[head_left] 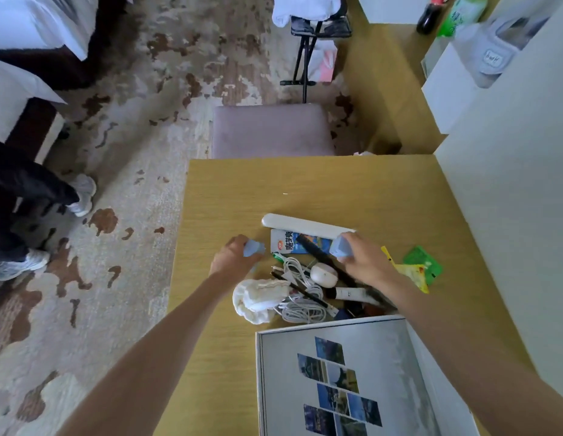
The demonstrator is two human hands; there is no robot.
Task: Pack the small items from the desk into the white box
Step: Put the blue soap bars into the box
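Small items [302, 275] sit in a heap between the two hands. The left hand [233, 259] has its fingers curled round a pale blue piece [253, 248], just left of the heap. Past the snack packet [285, 243] and comb [314, 248], the right hand [366, 262] grips a second blue piece [340, 248], right under the end of the long white case [305, 226], which runs left-right. The white box [283, 357] lies back toward the person from both grips, closer to the right one, so that's probably the shorter trip.
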